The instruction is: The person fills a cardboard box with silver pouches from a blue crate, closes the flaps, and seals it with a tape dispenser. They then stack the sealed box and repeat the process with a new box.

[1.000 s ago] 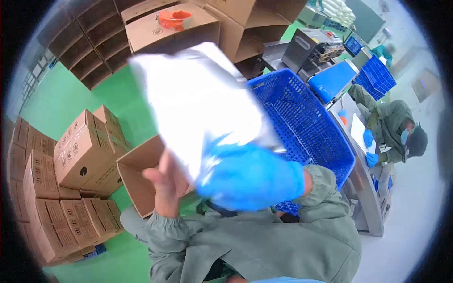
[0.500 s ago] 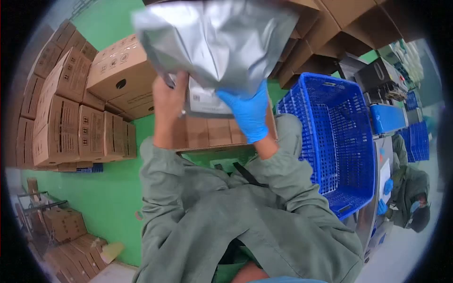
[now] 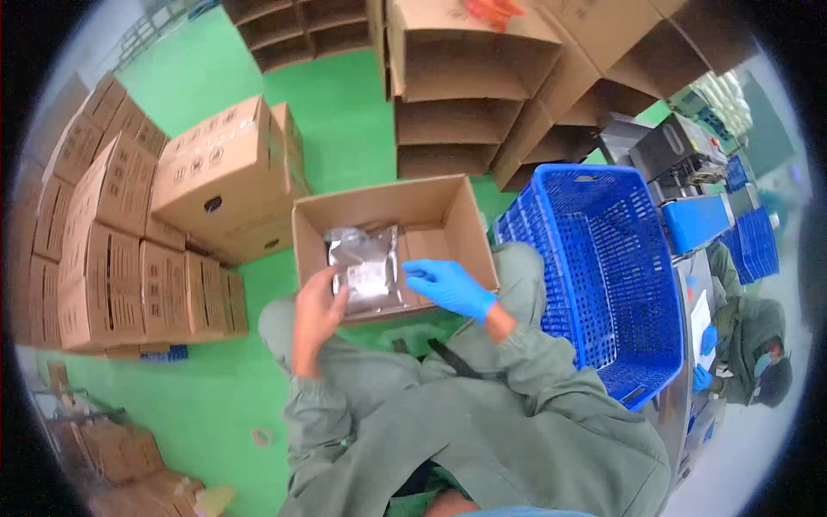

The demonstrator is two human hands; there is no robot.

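In the head view a silver foil bag (image 3: pixel 365 252) with a white label lies flat in the left part of an open cardboard box (image 3: pixel 379 194). My bare left hand (image 3: pixel 320 308) is at the bag's lower left corner, over the box's near edge, fingers apart and holding nothing. On the other side, my right hand (image 3: pixel 450 289), in a blue glove, hovers above the near right part of the box, just right of the bag. Its fingers are spread and nothing is in them.
A blue plastic basket (image 3: pixel 564 258) stands right of the box. Closed cartons (image 3: pixel 211 185) are stacked at the left, and open cartons (image 3: pixel 465 77) stand ahead. A co-worker (image 3: pixel 754 349) with blue gloves is at a table on the far right. A tape roll (image 3: pixel 262 438) lies on the floor.
The silver bag, earlier held up in both hands, now lies in the box. Both hands have let go of it and moved down. The view shows more of the box and the cartons ahead.
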